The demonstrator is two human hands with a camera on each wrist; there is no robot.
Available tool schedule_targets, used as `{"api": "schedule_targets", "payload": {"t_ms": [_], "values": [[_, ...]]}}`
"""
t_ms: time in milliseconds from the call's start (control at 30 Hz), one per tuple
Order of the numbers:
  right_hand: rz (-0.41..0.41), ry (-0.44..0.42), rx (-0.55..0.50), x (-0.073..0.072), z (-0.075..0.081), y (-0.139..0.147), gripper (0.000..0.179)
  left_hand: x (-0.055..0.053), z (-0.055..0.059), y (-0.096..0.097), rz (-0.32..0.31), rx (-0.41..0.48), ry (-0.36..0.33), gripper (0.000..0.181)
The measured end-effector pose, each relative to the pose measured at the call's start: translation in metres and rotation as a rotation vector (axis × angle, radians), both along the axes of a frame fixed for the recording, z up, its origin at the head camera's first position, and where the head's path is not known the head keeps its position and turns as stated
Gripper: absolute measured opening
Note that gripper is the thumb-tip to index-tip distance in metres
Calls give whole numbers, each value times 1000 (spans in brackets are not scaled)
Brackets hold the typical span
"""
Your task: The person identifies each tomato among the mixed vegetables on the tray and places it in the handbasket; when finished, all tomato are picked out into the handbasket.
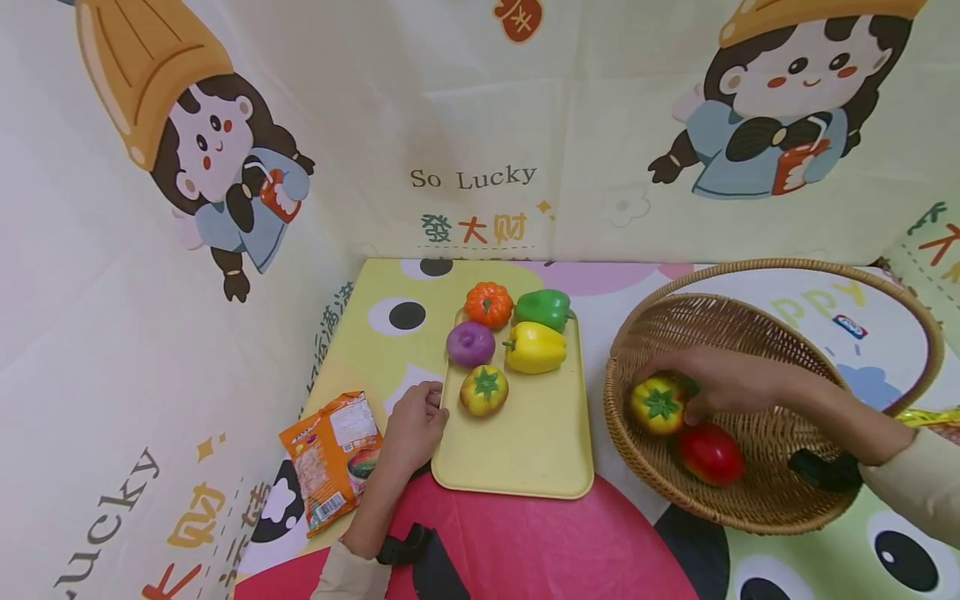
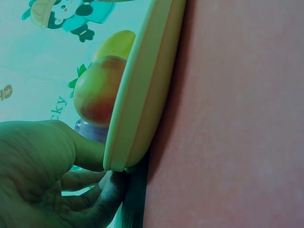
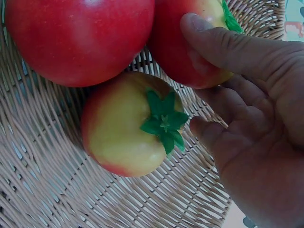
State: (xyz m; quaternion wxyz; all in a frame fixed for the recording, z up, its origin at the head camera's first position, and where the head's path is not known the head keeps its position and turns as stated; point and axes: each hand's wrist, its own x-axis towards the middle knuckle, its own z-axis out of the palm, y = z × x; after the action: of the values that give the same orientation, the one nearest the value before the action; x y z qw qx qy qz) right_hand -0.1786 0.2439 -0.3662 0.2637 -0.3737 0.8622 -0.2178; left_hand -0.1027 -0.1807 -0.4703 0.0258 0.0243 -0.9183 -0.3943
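My right hand (image 1: 716, 383) reaches into the wicker basket (image 1: 615, 433) and grips a yellow-red persimmon (image 1: 660, 404), thumb on one side; in the right wrist view that persimmon (image 3: 190, 57) shows its red side. A second persimmon (image 3: 128, 128) lies below it, mostly hidden by my hand in the head view. Beside them rests a shiny red fruit (image 1: 711, 454). My left hand (image 1: 415, 429) pinches the left rim of the yellow tray (image 1: 525, 454), thumb above and fingers beneath. The tray bears a persimmon (image 1: 483, 392), purple onion (image 1: 470, 344), orange pumpkin (image 1: 489, 305), yellow pepper (image 1: 536, 347) and green pepper (image 1: 543, 309).
An orange snack packet (image 1: 330, 458) lies left of my left forearm. The basket's tall handle (image 1: 933, 333) arches over its right side. A patterned cloth covers the table (image 1: 600, 542), and printed sheets (image 1: 480, 108) rise behind and on the left.
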Motion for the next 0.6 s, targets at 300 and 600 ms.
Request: {"api": "schedule_targets", "payload": {"t_ms": [300, 600], "values": [[15, 5, 1, -2, -9, 1, 66, -1, 0, 0, 1, -8, -7, 34], [16, 7, 9, -4, -11, 0, 68, -1, 0, 0, -2, -7, 3, 34]]}}
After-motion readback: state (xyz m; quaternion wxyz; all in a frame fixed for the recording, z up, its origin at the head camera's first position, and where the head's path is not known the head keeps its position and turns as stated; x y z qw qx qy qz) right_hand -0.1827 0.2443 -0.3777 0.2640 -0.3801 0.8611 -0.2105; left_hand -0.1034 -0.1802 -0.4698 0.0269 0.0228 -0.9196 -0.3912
